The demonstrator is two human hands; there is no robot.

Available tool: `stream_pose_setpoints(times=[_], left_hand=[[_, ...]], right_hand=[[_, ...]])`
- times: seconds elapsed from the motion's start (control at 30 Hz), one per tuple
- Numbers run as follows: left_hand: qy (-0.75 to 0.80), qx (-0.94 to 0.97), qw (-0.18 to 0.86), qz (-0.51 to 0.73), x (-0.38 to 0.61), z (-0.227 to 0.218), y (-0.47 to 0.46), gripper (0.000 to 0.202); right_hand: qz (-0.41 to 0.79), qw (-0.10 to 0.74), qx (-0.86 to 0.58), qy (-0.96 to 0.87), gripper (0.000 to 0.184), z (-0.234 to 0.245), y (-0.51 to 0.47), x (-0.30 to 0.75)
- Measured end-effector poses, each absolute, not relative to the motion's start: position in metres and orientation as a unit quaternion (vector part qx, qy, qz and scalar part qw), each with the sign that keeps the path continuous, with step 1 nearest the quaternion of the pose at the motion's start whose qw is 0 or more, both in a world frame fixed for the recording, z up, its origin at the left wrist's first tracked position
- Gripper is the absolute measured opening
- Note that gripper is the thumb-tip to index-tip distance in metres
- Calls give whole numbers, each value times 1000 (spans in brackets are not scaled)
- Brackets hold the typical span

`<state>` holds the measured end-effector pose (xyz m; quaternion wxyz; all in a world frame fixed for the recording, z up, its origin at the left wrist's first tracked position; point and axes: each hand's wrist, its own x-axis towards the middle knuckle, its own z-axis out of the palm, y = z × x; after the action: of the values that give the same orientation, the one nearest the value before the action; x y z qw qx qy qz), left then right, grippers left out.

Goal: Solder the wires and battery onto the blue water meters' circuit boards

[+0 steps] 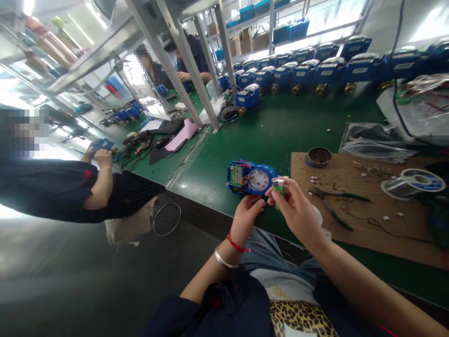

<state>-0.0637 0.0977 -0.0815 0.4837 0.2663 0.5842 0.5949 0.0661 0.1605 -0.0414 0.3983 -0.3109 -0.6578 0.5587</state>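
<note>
An opened blue water meter [250, 177] lies on the green bench in front of me. Its round dial faces up, and a small circuit board with a display and thin wires shows at its left end. My left hand [246, 211] is at the meter's near edge, its fingers curled against the housing and partly hidden. Between the thumb and fingers of my right hand [298, 206] is a green lighter [279, 188] with a metal top, held upright just beside the dial's right side. I cannot make out a flame.
On a brown cardboard sheet [379, 234] at right lie pliers [328, 203], a solder spool [414, 183] and a round tin [318, 157]. Clear plastic bags [375, 140] lie behind. Several blue meters [328, 70] line the back. A co-worker [52, 187] sits left, beyond metal posts [206, 93].
</note>
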Motion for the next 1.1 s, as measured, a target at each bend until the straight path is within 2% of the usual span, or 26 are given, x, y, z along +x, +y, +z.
stream_pose_setpoints(times=[0.17, 0.3, 0.37, 0.43, 0.5, 0.6, 0.73, 0.83, 1.1], left_hand=[[689, 373, 333, 525, -95, -67, 55, 25], [715, 378, 105, 579, -136, -57, 61, 21], [694, 381, 56, 608, -158, -55, 79, 19], [667, 378, 91, 635, -176, -53, 103, 19], [633, 399, 179, 639, -187, -49, 126, 24], [580, 448, 286, 617, -189, -42, 151, 31], [566, 458, 377, 572, -180, -36, 160, 36], [563, 469, 358, 578, -172, -38, 155, 36], [660, 440, 190, 579, -130, -50, 123, 32]], right_hand=[[745, 343, -248, -515, 29, -51, 139, 59], [832, 271, -230, -426, 34, -60, 134, 47], [847, 256, -235, -403, 43, -64, 133, 43], [855, 242, -239, -390, 49, -66, 133, 41], [865, 225, -238, -380, 52, -65, 132, 42], [871, 208, -245, -372, 53, -63, 133, 45], [872, 204, -256, -363, 51, -62, 135, 49], [865, 206, -260, -377, 48, -63, 139, 51], [858, 224, -260, -382, 51, -64, 148, 51]])
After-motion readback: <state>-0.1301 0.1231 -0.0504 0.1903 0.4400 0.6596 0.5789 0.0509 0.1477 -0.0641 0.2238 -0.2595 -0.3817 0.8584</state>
